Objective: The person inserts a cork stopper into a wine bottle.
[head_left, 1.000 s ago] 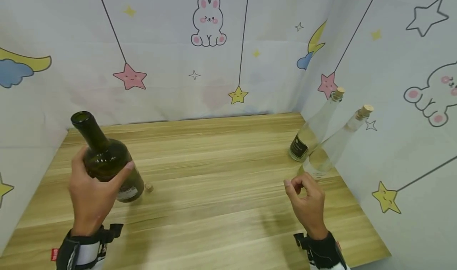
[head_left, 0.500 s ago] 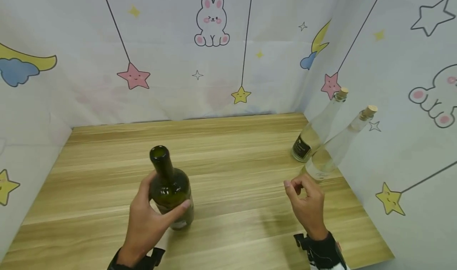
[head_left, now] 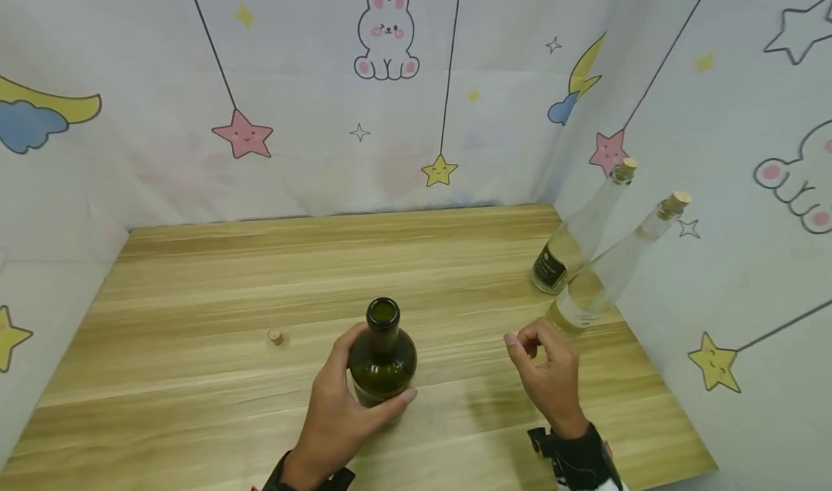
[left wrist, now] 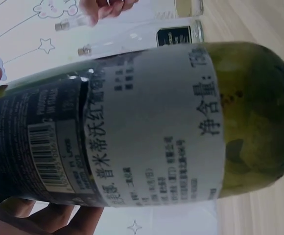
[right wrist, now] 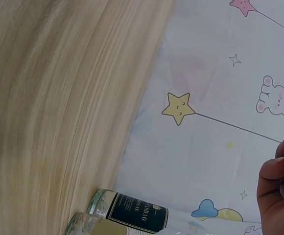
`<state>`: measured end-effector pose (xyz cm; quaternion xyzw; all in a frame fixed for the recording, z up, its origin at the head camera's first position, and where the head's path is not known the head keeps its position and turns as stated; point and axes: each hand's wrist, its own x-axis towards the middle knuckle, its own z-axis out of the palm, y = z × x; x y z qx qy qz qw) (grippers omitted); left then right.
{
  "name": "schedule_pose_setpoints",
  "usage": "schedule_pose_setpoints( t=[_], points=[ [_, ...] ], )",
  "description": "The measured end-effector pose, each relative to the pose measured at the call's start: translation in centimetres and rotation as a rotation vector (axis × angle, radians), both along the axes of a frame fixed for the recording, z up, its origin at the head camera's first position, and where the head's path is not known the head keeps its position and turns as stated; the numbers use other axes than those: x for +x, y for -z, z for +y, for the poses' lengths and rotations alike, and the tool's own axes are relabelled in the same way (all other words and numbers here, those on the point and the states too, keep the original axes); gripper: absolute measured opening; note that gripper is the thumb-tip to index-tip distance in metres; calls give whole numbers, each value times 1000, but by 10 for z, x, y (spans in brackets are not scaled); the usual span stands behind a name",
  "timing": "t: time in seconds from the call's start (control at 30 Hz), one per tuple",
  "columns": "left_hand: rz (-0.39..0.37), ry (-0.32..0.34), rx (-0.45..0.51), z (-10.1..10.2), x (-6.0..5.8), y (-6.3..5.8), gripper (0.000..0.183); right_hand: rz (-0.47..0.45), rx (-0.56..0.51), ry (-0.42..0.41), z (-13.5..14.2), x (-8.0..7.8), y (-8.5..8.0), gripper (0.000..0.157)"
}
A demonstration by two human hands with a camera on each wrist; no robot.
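A dark green wine bottle (head_left: 382, 368) stands upright near the middle front in the head view, its mouth unstoppered. My left hand (head_left: 344, 404) grips it round the body from the left, thumb across the near side. The left wrist view shows the printed label (left wrist: 154, 125) and the rounded base of this bottle, with fingertips curled under its shoulder. A small cork (head_left: 276, 336) lies on the table to the left. My right hand (head_left: 549, 375) hovers to the right, fingers loosely curled and holding nothing, just in front of a clear bottle (head_left: 594, 289).
A second clear bottle (head_left: 572, 242) with a dark label stands behind the first; both carry corks in their necks. The wooden table (head_left: 195, 281) meets a patterned cloth wall (head_left: 312, 101) at the back, and another runs along the right side.
My left hand has carried the green bottle from the far left to the middle front, straightening it upright. The cork stays behind on the table. My right hand has barely shifted.
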<state>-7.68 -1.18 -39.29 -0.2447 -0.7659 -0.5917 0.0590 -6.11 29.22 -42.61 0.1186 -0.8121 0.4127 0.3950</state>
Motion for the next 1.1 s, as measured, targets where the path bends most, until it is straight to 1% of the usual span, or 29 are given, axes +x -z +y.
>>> schedule_pose_setpoints(
  t=[0.1,0.17,0.33,0.4,0.47,0.57,0.7,0.8,1.0,1.1],
  points=[
    [-22,35,7,7,4,3,94,-2,2,-13,-2,-1,2,21],
    [-33,50,3,11,7,4,93,-1,4,-21,-4,-2,1,21],
    [-40,60,6,18,13,7,91,-7,11,-44,-17,1,-14,21],
    [-31,57,4,20,14,7,92,-1,10,-57,-20,1,-17,21],
    [-25,51,4,22,15,7,94,2,8,-63,-20,0,-13,20],
    [-18,39,6,24,15,6,95,9,4,-71,-16,-3,-1,20],
    [-40,26,12,24,15,6,95,0,2,-81,-12,-7,11,19],
    [-59,21,13,24,15,8,96,-6,2,-83,-13,-8,14,19],
    [-110,26,14,24,16,11,96,-22,9,-69,-17,-9,15,19],
    [-88,20,10,25,17,12,95,-29,13,-67,-19,-11,15,20]
  ],
)
